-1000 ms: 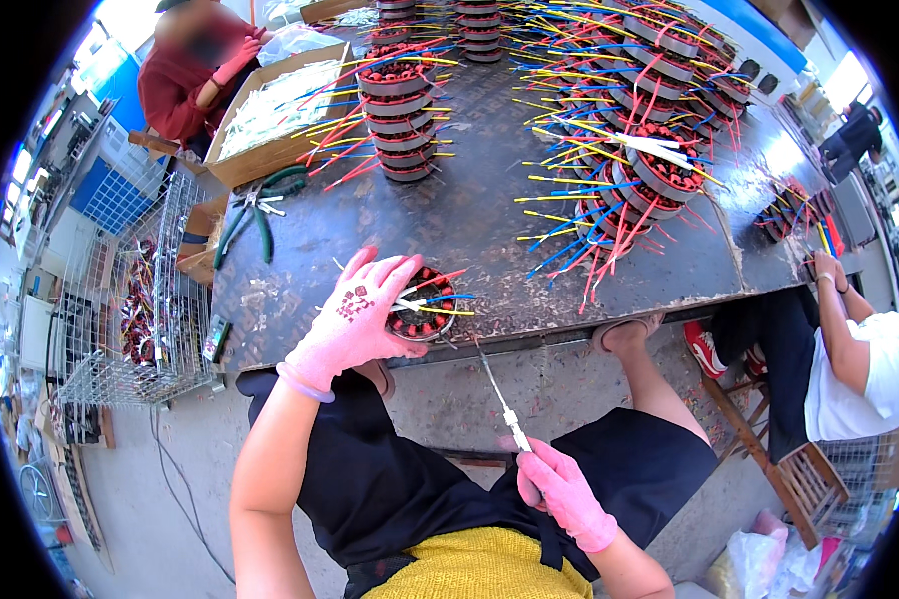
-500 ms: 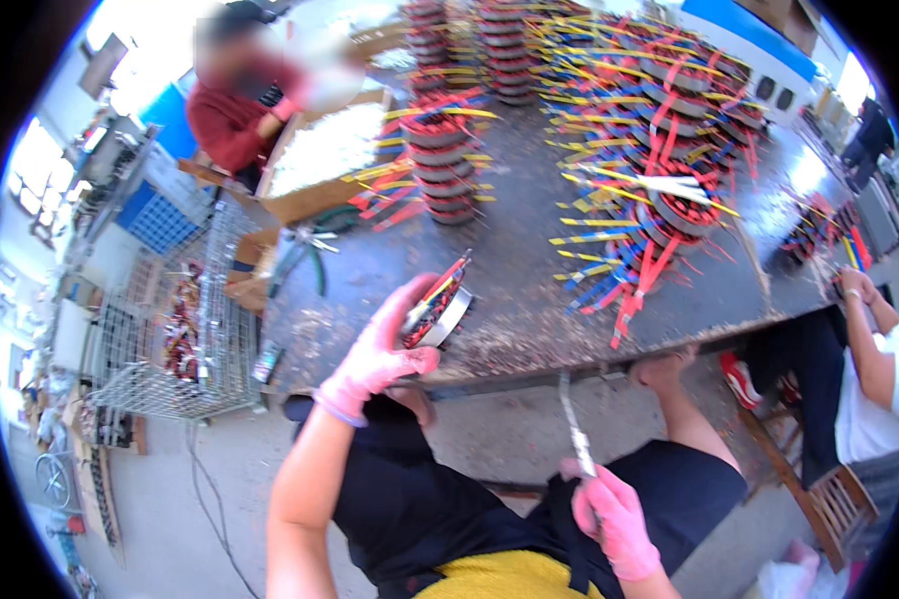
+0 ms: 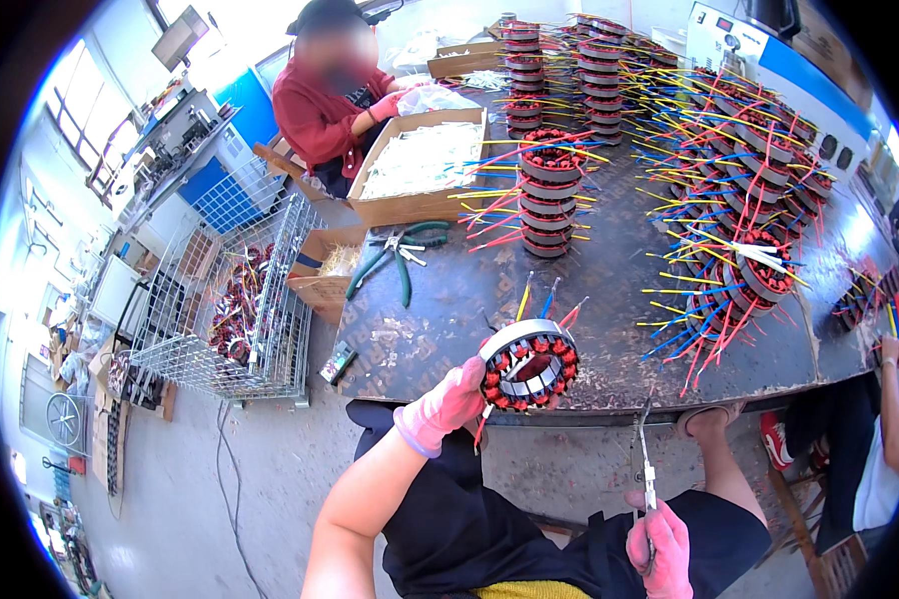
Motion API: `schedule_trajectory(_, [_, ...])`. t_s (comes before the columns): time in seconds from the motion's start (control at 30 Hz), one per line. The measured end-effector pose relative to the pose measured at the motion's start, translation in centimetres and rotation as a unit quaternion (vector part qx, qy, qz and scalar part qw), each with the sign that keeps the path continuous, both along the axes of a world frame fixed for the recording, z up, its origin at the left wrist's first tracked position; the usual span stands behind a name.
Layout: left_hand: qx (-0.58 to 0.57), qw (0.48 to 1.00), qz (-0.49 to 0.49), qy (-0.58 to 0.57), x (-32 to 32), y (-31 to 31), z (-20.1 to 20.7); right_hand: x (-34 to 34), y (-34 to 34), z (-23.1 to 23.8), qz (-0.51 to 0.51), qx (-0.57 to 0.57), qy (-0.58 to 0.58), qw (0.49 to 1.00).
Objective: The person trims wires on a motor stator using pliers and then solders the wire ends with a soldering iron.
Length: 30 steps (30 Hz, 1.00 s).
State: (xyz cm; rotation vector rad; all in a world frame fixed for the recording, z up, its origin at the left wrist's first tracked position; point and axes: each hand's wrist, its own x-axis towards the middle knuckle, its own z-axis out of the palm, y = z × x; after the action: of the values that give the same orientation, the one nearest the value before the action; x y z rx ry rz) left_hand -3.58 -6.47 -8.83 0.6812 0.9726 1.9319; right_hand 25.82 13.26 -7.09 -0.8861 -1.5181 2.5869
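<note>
My left hand (image 3: pixel 445 407), in a pink glove, grips the rim of a motor stator (image 3: pixel 567 364) above the table's near edge. The stator is a grey metal ring with red windings and an open middle, tilted so its face shows. Yellow, blue and red leads stick out from its far side, and a red one hangs below. Over my lap, my right hand (image 3: pixel 661 551), gloved in pink too, is closed around a slim metal tool (image 3: pixel 649 481) with a narrow tip pointing up. Its exact kind I cannot make out.
Stacked stators (image 3: pixel 549 195) stand on the dark table (image 3: pixel 449 344), with a large wired pile (image 3: pixel 759 180) to the right. Green-handled pliers (image 3: pixel 400 250) lie near a carton of white pieces (image 3: pixel 420 205). A wire cage (image 3: pixel 220 369) stands left. Co-workers sit far left and right.
The stator has turned in my left hand from nearly edge-on to showing its open face. My right hand still holds the tool. My view has shifted, so the table appears farther right.
</note>
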Motion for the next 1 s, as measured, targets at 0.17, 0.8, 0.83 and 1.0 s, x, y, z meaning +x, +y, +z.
schedule_trajectory(0.17, [0.040, 0.998, -0.047, -0.009, -0.3, 0.2, 0.4, -0.6, -0.6, -0.4, 0.005, 0.033, 0.011, 0.999])
schedule_trajectory(0.8, [-0.294, 0.614, 0.039, 0.731, -1.6, 2.6, 2.2, -0.5, -1.0, -1.2, 0.077, -0.006, -0.065, 0.995])
schedule_trajectory(0.83, [-0.291, 0.622, 0.032, 0.726, -1.7, 2.7, 2.2, -0.5, -1.2, -1.5, 0.068, -0.009, -0.072, 0.995])
schedule_trajectory(1.0, [-0.306, 0.620, 0.042, 0.721, -1.6, 2.7, 1.9, -0.7, -1.3, -1.8, 0.083, -0.026, -0.069, 0.994])
